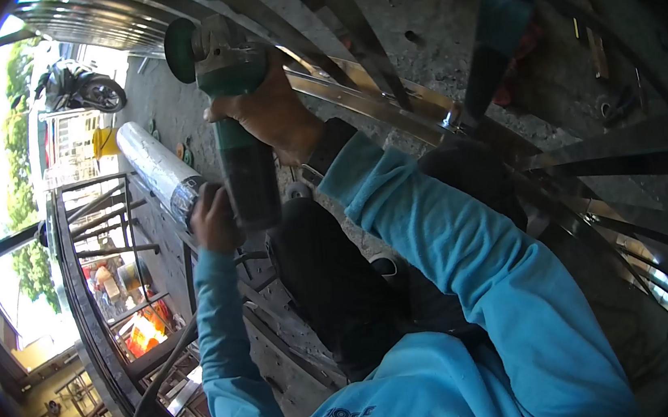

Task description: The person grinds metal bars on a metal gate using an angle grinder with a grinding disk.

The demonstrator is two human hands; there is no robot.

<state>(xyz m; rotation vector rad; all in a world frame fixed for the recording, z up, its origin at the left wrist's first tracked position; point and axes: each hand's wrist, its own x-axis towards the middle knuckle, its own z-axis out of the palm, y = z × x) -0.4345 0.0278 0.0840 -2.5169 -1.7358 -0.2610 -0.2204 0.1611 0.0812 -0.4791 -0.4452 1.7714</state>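
A green and black angle grinder (245, 153) is held up in front of me, its round disc (181, 51) at the upper left end. My right hand (279, 112) wraps round the grinder's body just below its metal head. My left hand (215, 219) is closed at the grinder's rear end, beside a long silvery tube (158, 163); what its fingers grip is hidden. Behind the grinder, shiny metal bars (372, 107) run diagonally down to the right.
Dark curved metal strips (356, 27) spread across the top and right. A black metal frame (81, 284) stands at left, with a cable (157, 382) beside it. A motorcycle (85, 90) and a yellow bucket (106, 142) are at upper left. My knees are below the bars.
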